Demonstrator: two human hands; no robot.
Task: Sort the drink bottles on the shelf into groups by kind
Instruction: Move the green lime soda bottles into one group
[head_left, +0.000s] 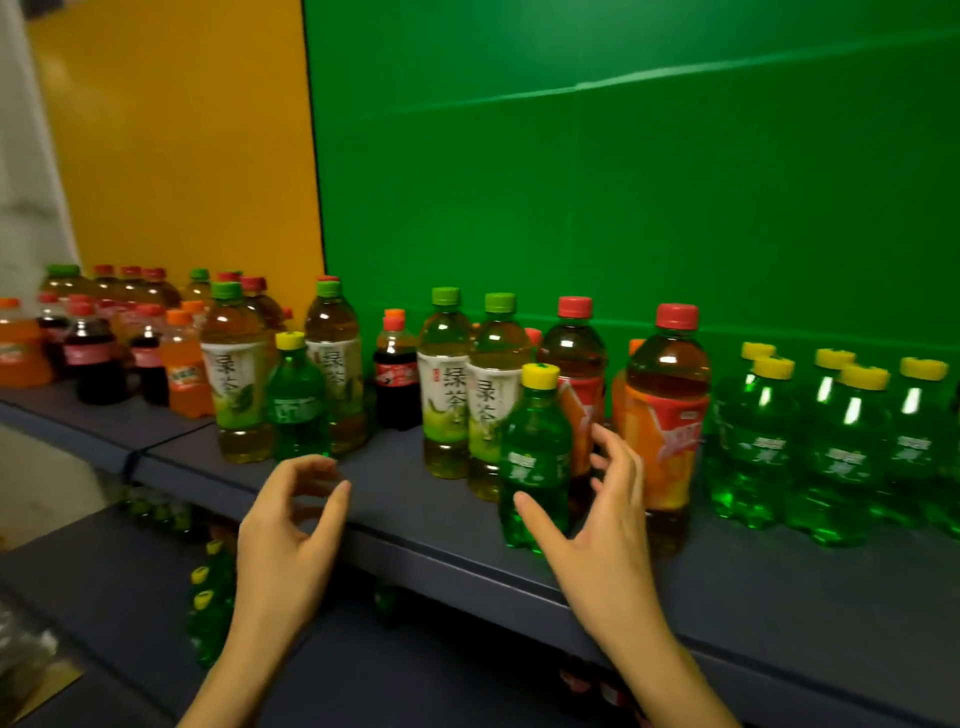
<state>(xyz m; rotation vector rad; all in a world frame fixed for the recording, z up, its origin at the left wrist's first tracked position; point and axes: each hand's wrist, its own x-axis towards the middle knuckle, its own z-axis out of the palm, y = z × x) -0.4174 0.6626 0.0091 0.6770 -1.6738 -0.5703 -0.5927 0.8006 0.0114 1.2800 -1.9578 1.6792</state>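
Note:
Mixed drink bottles stand on a dark blue shelf (415, 499). My right hand (597, 530) is open around a small green soda bottle with a yellow cap (535, 457) near the shelf's front edge, thumb close to its base, fingers spread beside it, no firm grip. My left hand (291, 525) hovers empty with loosely curled fingers just below another small green soda bottle (297, 400). Tall green tea bottles (447, 384) and red-capped iced tea bottles (667, 415) stand behind. Several green soda bottles (831, 441) are grouped at the right.
Orange soda (184, 366) and cola bottles (96, 358) crowd the shelf's left end; one cola (397, 374) stands mid-shelf. Green and yellow panels back the shelf. More green bottles (208, 603) sit on a lower shelf below my left hand.

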